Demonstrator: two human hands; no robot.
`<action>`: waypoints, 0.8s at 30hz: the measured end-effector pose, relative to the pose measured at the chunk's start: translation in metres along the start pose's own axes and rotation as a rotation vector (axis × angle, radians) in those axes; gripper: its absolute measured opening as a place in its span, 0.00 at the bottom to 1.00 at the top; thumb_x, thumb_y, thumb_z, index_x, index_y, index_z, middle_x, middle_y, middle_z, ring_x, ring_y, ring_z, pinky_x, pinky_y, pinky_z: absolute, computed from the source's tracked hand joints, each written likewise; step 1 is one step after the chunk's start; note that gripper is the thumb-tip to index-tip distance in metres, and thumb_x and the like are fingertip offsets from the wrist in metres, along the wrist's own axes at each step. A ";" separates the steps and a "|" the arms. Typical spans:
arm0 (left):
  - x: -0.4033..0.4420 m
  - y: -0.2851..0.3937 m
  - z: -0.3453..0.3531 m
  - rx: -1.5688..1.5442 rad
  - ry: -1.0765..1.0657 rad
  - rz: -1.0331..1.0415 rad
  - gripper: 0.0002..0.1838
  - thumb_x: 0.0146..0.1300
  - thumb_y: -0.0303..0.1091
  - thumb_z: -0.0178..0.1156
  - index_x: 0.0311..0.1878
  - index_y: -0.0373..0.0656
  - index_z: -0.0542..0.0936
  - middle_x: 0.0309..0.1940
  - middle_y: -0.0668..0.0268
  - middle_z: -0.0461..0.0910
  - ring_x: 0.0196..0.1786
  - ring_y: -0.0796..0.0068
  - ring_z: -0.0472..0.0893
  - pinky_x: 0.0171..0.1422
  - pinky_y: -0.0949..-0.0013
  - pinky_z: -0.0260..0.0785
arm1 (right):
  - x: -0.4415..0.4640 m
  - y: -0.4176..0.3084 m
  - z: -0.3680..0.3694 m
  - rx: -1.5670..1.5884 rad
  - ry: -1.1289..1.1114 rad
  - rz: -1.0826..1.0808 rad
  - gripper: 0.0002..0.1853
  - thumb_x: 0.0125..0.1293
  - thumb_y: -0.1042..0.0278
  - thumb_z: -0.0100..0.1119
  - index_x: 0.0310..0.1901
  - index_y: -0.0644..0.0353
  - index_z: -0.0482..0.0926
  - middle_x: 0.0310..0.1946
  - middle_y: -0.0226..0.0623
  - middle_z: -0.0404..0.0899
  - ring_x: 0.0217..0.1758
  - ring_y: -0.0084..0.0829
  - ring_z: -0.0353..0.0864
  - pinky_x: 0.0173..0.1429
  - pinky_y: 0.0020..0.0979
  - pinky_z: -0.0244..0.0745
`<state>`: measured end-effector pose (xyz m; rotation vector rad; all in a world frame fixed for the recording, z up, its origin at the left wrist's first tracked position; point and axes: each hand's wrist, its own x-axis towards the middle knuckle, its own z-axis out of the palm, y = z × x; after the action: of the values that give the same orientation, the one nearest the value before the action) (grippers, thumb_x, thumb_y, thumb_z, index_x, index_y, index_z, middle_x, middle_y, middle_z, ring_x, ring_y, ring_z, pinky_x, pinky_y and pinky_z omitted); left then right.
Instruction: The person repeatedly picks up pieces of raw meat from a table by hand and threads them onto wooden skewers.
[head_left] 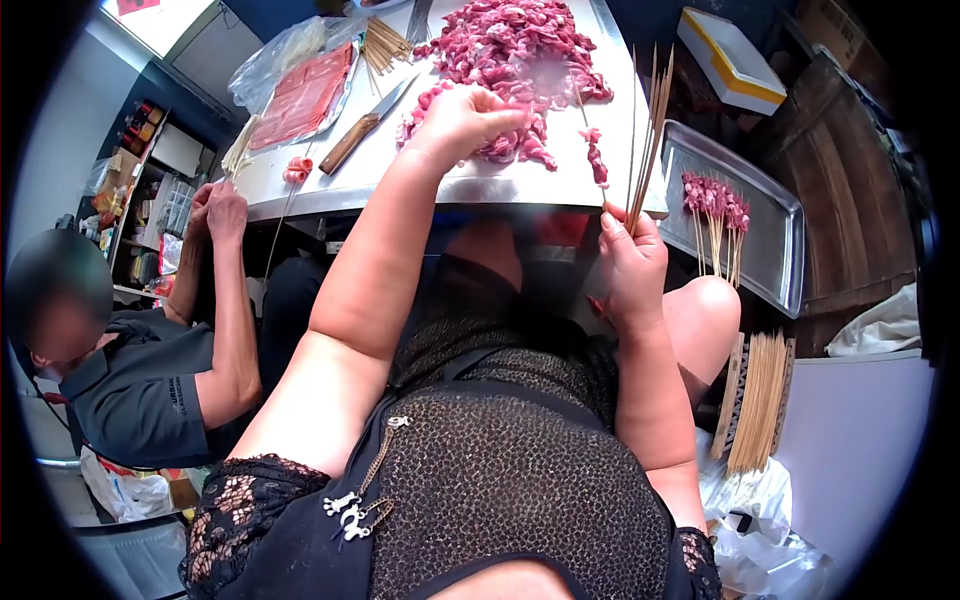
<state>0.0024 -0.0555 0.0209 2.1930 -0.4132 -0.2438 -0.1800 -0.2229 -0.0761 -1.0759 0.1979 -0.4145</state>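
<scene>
Skewers [718, 206] of thin wood, pink-meat-tipped, lay apparently done on silver metal tray [774, 210]; big raw pink-red meat heap [505, 45] on white tabletop [615, 130] looked unthreaded. My R hand [636, 260] pinched one part-loaded wooden stick [594, 160] + bare brown sticks [652, 130]; L hand [462, 122] bent over heap, couldn't tell if pinching.

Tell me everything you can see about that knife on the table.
The knife has a brown, wooden-looking handle and a grey, metal-looking blade. It lies on the white tabletop, slanting, handle toward the near edge and blade pointing away, between the flat red slab and the heap of meat pieces. Nobody is touching it; whether its tip meets the heap is hard to tell.
</scene>
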 end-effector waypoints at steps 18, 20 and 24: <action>0.003 -0.015 -0.010 -0.710 0.008 -0.095 0.18 0.61 0.46 0.62 0.27 0.40 0.78 0.20 0.71 0.75 0.19 0.85 0.70 0.20 0.80 0.62 | -0.006 0.003 0.006 -0.079 -0.061 0.072 0.08 0.65 0.74 0.56 0.45 0.63 0.77 0.23 0.21 0.71 0.20 0.11 0.63 0.25 0.14 0.57; -0.001 -0.009 -0.008 -0.530 0.071 0.057 0.18 0.61 0.47 0.62 0.33 0.39 0.80 0.19 0.71 0.75 0.20 0.87 0.71 0.23 0.81 0.63 | -0.006 0.004 0.005 -0.080 -0.053 0.066 0.08 0.65 0.74 0.56 0.45 0.63 0.78 0.23 0.20 0.71 0.21 0.11 0.63 0.25 0.14 0.58; -0.005 -0.001 -0.003 0.414 0.337 0.299 0.14 0.58 0.44 0.64 0.41 0.46 0.83 0.32 0.63 0.82 0.32 0.70 0.80 0.39 0.69 0.72 | -0.003 0.002 -0.002 -0.048 -0.008 0.059 0.08 0.65 0.73 0.56 0.45 0.61 0.78 0.24 0.21 0.72 0.22 0.11 0.65 0.24 0.14 0.59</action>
<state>-0.0007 -0.0509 0.0224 2.4711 -0.6334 0.4041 -0.1829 -0.2219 -0.0789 -1.1165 0.2327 -0.3535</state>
